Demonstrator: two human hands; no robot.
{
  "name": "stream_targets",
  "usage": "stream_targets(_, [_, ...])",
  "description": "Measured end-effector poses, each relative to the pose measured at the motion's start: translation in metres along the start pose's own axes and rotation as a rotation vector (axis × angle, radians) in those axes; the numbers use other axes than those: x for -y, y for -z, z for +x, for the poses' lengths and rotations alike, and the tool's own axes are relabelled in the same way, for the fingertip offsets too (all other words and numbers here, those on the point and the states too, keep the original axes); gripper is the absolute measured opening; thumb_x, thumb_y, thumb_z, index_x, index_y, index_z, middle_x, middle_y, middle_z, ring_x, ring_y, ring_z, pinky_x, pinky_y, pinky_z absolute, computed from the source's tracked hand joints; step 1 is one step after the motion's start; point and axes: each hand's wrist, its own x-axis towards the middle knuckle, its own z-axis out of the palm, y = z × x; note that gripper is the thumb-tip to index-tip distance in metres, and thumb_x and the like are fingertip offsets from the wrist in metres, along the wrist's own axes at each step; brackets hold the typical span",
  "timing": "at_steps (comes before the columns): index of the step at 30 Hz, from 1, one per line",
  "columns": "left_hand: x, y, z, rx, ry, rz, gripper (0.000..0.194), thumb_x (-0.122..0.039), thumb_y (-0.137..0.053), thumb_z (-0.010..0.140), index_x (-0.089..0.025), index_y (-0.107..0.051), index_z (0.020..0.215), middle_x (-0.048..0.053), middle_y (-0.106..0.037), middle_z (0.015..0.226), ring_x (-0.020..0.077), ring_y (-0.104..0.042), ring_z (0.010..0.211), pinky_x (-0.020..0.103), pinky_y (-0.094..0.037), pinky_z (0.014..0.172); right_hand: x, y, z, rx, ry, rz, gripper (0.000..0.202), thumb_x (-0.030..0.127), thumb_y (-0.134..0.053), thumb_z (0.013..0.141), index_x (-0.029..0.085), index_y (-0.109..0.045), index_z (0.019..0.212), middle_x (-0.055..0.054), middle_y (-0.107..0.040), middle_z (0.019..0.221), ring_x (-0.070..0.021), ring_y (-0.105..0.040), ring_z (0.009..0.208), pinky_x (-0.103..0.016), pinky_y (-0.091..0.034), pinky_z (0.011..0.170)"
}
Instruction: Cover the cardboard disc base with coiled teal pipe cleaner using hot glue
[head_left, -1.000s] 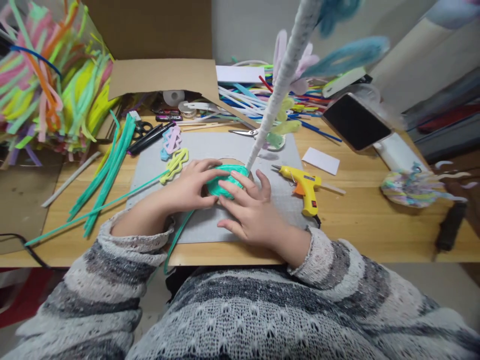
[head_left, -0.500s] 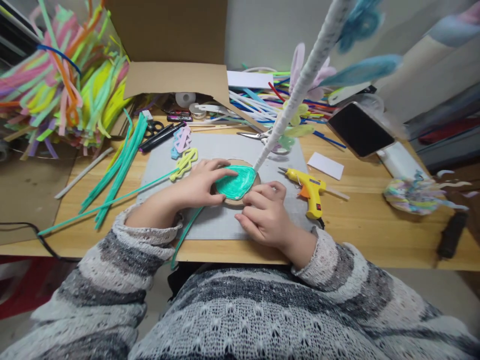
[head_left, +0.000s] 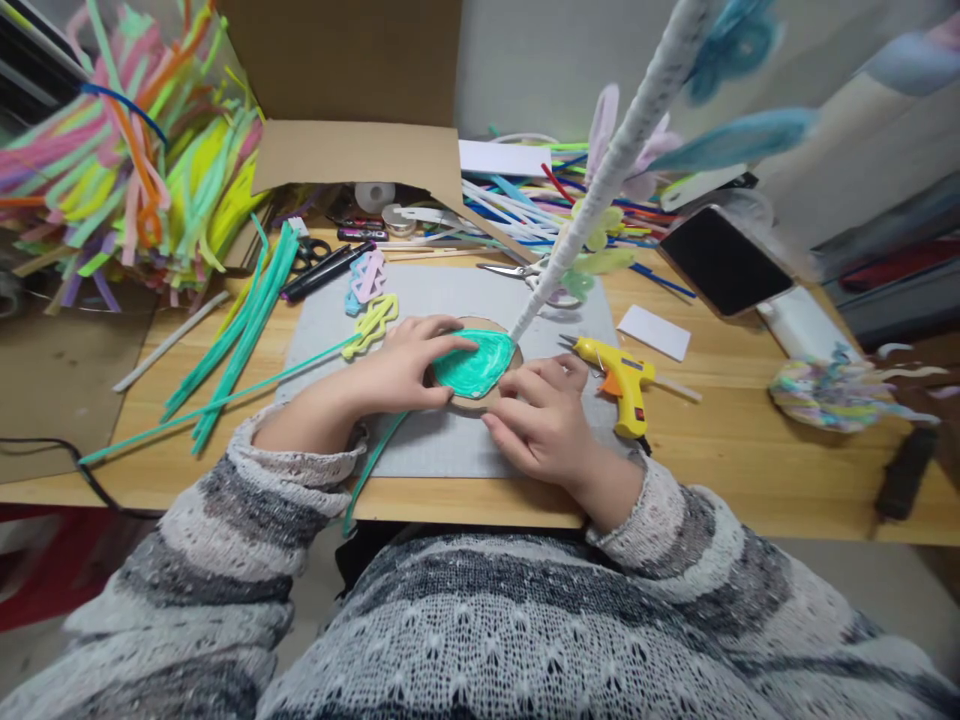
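My left hand (head_left: 401, 368) is resting, thumb and fingers parted, on the green coiled oval (head_left: 484, 363) topping the round brown cardboard base (head_left: 480, 323). My curled right hand (head_left: 546, 412) is touching its right edge; whether it is pinching, I cannot tell. Everything is lying on a flat grey board (head_left: 450, 455).

My knitted sleeve (head_left: 675, 535) looks rough, the green coil (head_left: 478, 365) at centre faintly shiny, the wooden table (head_left: 727, 450) smooth, the glue gun (head_left: 628, 385) plastic, and the phone screen (head_left: 724, 260) at upper right glossy.
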Motion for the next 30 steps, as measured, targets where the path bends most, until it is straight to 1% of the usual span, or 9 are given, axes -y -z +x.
stream_targets(2, [0.000, 0.000, 0.000, 0.002, -0.001, 0.001, 0.058, -0.031, -0.062, 0.076, -0.025, -0.054, 0.133, 0.011, -0.041, 0.147, 0.0316, -0.036, 0.136, 0.050, -0.027, 0.113, -0.001, -0.001, 0.001, 0.072, 0.027, 0.007, 0.025, 0.038, -0.051, 0.095, 0.028, -0.073, 0.102, -0.003, -0.065, 0.098, -0.0226, -0.047, 0.097, -0.046, -0.022, 0.093])
stream_targets(4, [0.000, 0.000, 0.000, 0.006, 0.002, 0.005, 0.057, -0.032, -0.062, 0.077, -0.024, -0.054, 0.133, 0.011, -0.040, 0.147, 0.0318, -0.036, 0.136, 0.051, -0.026, 0.114, -0.002, -0.002, 0.002, 0.148, 0.032, 0.010, 0.028, 0.040, -0.052, 0.095, 0.030, -0.071, 0.113, -0.004, -0.064, 0.100, -0.0238, -0.046, 0.100, -0.046, -0.022, 0.093])
stream_targets(8, [0.000, 0.001, 0.000, 0.009, 0.006, 0.009, 0.059, -0.030, -0.063, 0.076, -0.026, -0.053, 0.134, 0.010, -0.040, 0.148, 0.0314, -0.036, 0.136, 0.050, -0.027, 0.113, -0.007, 0.001, 0.004, 0.170, -0.027, 0.010, 0.026, 0.032, -0.052, 0.095, 0.026, -0.074, 0.085, -0.002, -0.064, 0.086, -0.0216, -0.047, 0.093, -0.046, -0.021, 0.092])
stream_targets(10, [-0.001, 0.001, 0.000, 0.013, 0.006, 0.001, 0.060, -0.028, -0.063, 0.075, -0.026, -0.053, 0.134, 0.010, -0.040, 0.148, 0.0312, -0.037, 0.135, 0.050, -0.027, 0.113, -0.010, 0.003, 0.005, 0.104, -0.043, 0.022, 0.031, 0.028, -0.052, 0.093, 0.024, -0.068, 0.067, 0.000, -0.062, 0.077, -0.0200, -0.049, 0.088, -0.046, -0.021, 0.091])
stream_targets(13, [-0.002, 0.002, 0.000, 0.013, 0.008, -0.008, 0.060, -0.029, -0.062, 0.074, -0.026, -0.053, 0.134, 0.010, -0.040, 0.148, 0.0319, -0.037, 0.135, 0.051, -0.027, 0.113, -0.012, 0.005, 0.005, -0.007, -0.094, 0.067, 0.035, 0.025, -0.052, 0.091, 0.022, -0.057, 0.056, 0.002, -0.059, 0.067, -0.0181, -0.050, 0.079, -0.044, -0.024, 0.088])
stream_targets(18, [-0.002, 0.002, 0.000, 0.009, 0.003, -0.012, 0.060, -0.030, -0.062, 0.075, -0.028, -0.053, 0.134, 0.009, -0.040, 0.148, 0.0321, -0.036, 0.136, 0.052, -0.026, 0.114, -0.015, -0.002, 0.006, -0.079, -0.355, 0.136, 0.020, 0.027, -0.054, 0.089, 0.023, -0.052, 0.070, -0.001, -0.060, 0.076, -0.0201, -0.054, 0.080, -0.039, -0.032, 0.080])
stream_targets(22, [-0.001, 0.002, 0.000, 0.013, 0.002, -0.009, 0.061, -0.030, -0.062, 0.075, -0.026, -0.053, 0.135, 0.010, -0.039, 0.149, 0.0327, -0.036, 0.136, 0.052, -0.026, 0.114, -0.022, -0.008, 0.005, -0.101, -0.470, 0.215, 0.003, 0.021, -0.053, 0.086, 0.023, -0.054, 0.083, -0.003, -0.062, 0.083, -0.0215, -0.055, 0.080, -0.038, -0.035, 0.076])
stream_targets(25, [-0.001, 0.002, 0.000, 0.012, 0.000, 0.001, 0.060, -0.029, -0.062, 0.075, -0.026, -0.053, 0.134, 0.010, -0.038, 0.149, 0.0324, -0.036, 0.135, 0.052, -0.025, 0.114, -0.024, -0.008, 0.004, -0.057, -0.479, 0.212, 0.006, 0.018, -0.055, 0.084, 0.021, -0.060, 0.084, -0.004, -0.064, 0.083, -0.0212, -0.057, 0.081, -0.038, -0.034, 0.076])
stream_targets(30, [0.001, 0.000, 0.000, 0.008, -0.007, -0.002, 0.060, -0.027, -0.062, 0.075, -0.027, -0.052, 0.134, 0.008, -0.039, 0.149, 0.0308, -0.035, 0.137, 0.050, -0.026, 0.115, -0.015, -0.001, 0.003, -0.022, -0.340, 0.078, 0.021, 0.026, -0.056, 0.089, 0.022, -0.068, 0.073, -0.002, -0.066, 0.079, -0.0203, -0.056, 0.081, -0.038, -0.030, 0.077])
